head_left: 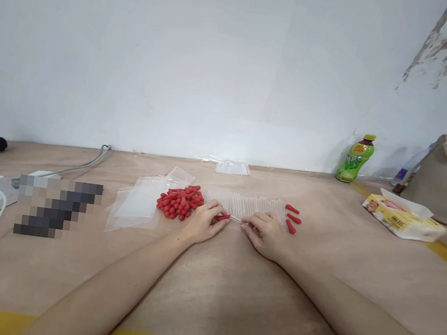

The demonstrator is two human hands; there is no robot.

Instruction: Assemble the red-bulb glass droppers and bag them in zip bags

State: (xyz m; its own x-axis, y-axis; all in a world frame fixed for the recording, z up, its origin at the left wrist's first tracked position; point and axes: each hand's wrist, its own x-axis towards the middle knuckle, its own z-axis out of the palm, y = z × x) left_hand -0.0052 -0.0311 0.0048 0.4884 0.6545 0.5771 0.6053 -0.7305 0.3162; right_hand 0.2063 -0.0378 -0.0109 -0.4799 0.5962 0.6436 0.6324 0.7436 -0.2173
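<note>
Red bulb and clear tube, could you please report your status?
Left hand on red bulb. Right hand on clear tube. More tubes lie just beyond.

The green bottle (356, 162) says "VLT", but the words on the yellow tissue pack (403, 217) are too blurry to read.

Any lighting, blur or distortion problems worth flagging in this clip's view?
Head view: soft, fairly even light on the wall; dim, diffuse shadow on the table between the forearms; clear tubes low in contrast, edges hard to separate; pixelation hides a dark item at left.
</note>
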